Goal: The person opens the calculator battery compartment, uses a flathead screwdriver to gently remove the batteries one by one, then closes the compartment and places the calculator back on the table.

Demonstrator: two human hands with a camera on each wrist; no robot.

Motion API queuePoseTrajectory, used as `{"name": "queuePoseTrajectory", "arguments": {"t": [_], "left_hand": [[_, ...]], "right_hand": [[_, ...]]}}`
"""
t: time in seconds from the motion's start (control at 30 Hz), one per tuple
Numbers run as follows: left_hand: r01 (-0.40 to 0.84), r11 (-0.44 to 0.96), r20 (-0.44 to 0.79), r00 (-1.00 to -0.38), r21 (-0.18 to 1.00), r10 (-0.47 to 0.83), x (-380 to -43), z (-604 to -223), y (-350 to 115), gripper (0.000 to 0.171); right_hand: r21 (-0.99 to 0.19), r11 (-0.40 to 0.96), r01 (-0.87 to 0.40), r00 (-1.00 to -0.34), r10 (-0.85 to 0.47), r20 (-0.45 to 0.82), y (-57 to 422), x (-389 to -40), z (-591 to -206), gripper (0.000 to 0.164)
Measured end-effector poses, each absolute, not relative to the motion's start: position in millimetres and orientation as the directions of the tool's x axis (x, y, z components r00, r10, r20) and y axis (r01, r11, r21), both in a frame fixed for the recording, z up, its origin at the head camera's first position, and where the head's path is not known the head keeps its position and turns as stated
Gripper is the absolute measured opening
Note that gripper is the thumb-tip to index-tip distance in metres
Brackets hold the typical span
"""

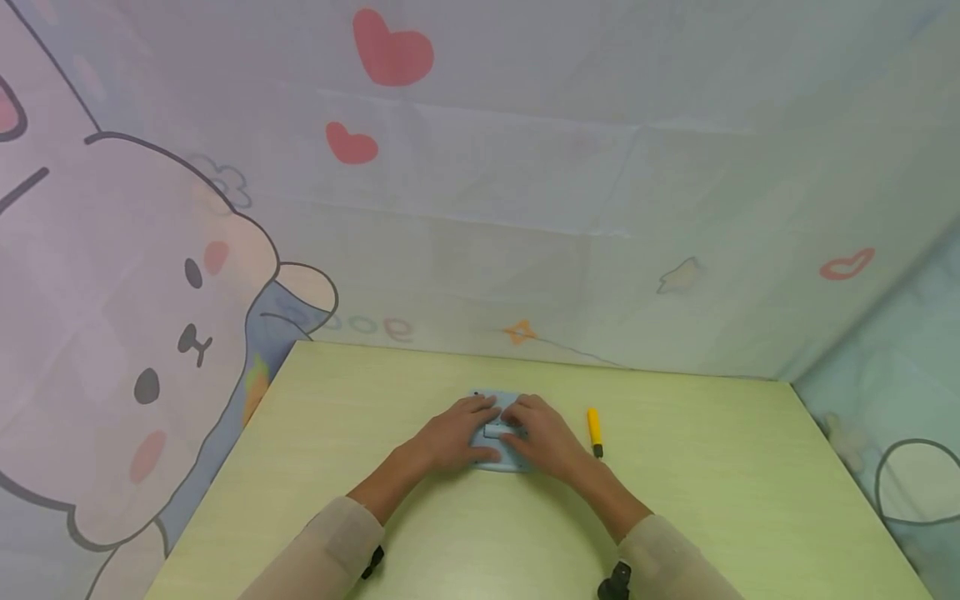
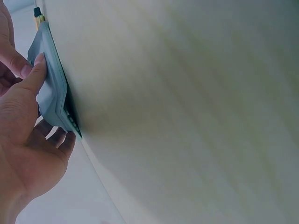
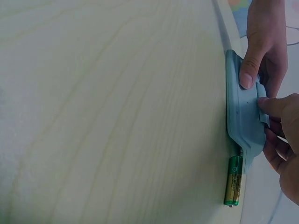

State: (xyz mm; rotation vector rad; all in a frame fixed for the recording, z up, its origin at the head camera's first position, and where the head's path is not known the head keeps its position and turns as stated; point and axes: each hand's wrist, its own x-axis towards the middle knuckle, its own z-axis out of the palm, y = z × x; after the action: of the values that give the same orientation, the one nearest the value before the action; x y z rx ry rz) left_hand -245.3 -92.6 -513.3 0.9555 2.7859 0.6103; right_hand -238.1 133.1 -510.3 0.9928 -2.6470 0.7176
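Note:
A flat light blue plastic device point(image 1: 495, 462) lies back side up on the table, between both hands. My left hand point(image 1: 453, 435) grips its left side; in the left wrist view the thumb rests on the back and the fingers point(image 2: 67, 142) curl at the edge. From the right, my right hand point(image 1: 547, 437) pinches a small light blue cover point(image 3: 262, 109) at the device's back, thumb on top. Whether that cover is fully free of the back cannot be told. Close by the device lies a green and gold battery point(image 3: 233, 182), not visible in the head view.
A yellow tool with a black end point(image 1: 595, 429), like a screwdriver, lies right of the right hand on the pale wooden table point(image 1: 712, 467). A printed cloth point(image 1: 480, 208) hangs behind the table. Black straps or mounts point(image 1: 615, 581) sit at both wrists.

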Motion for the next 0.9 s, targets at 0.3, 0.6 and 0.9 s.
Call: {"name": "queuePoseTrajectory", "arguments": {"t": [0.3,0.6,0.9], "left_hand": [[0.555,0.711,0.004,-0.789,0.431,0.614,-245.3,-510.7,-91.9,0.073],[0.568,0.705,0.009,-0.781,0.425,0.625,-245.9,-512.2,-91.5,0.074],[0.567,0.710,0.014,-0.785,0.417,0.619,-247.4,-515.9,-92.6,0.075]], "right_hand": [[-0.407,0.643,-0.649,-0.761,-0.547,0.349,131.9,-238.4,-508.8,0.023],[-0.412,0.639,-0.650,-0.760,-0.545,0.354,133.8,-240.0,-512.8,0.022],[-0.431,0.647,-0.629,-0.777,-0.519,0.356,132.5,-241.1,-515.0,0.020]]}}
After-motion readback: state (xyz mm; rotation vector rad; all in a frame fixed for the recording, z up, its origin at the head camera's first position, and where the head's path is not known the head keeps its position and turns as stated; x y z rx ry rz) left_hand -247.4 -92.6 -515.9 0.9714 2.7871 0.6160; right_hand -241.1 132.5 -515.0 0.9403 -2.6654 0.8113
